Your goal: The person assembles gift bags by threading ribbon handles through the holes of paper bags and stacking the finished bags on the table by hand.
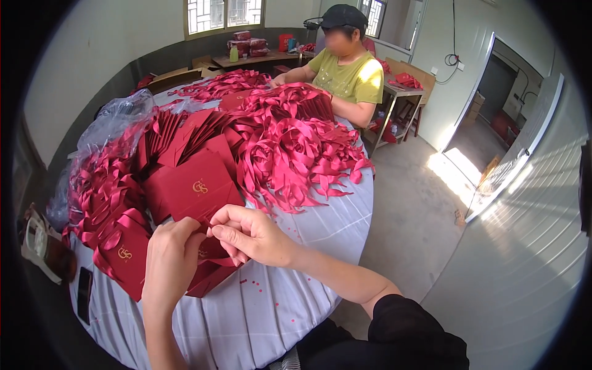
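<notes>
Over the near part of the table, my left hand (168, 262) and my right hand (251, 237) meet with bent fingers. Both pinch a short piece of red ribbon (208, 226) between their fingertips, partly hidden by the fingers. Below them lies a dark red paper gift bag (206, 285), mostly covered by my hands; a strip of its ribbon shows under my right fingers. Just beyond lies another flat red bag (197, 185) with a gold emblem. A similar bag (123, 254) lies left of my left hand.
Red bags with ribbon handles (296, 151) heap across the cloth-covered table (265, 327). Clear plastic wrap (120, 120) lies at the left, and a phone (84, 295) near the left edge. Across the table sits a person in a yellow-green shirt (348, 80). A doorway stands right.
</notes>
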`<control>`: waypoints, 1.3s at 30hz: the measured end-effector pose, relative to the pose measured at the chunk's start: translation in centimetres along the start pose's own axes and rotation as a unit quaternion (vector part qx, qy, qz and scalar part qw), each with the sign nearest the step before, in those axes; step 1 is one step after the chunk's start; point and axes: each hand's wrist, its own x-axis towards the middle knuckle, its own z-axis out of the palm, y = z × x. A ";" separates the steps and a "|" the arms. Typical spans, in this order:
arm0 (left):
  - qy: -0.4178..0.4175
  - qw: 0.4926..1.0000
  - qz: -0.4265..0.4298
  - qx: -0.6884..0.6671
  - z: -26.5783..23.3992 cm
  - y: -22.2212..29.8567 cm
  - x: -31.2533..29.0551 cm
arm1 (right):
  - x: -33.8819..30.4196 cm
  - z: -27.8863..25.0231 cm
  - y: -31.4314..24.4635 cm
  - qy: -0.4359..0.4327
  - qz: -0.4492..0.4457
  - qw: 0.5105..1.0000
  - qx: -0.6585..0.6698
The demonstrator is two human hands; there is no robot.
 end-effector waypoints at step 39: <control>-0.051 0.944 -0.092 -0.312 0.9 -2.5 1.3 | 0.2 1.1 0.1 0.195 -0.038 0.931 -0.305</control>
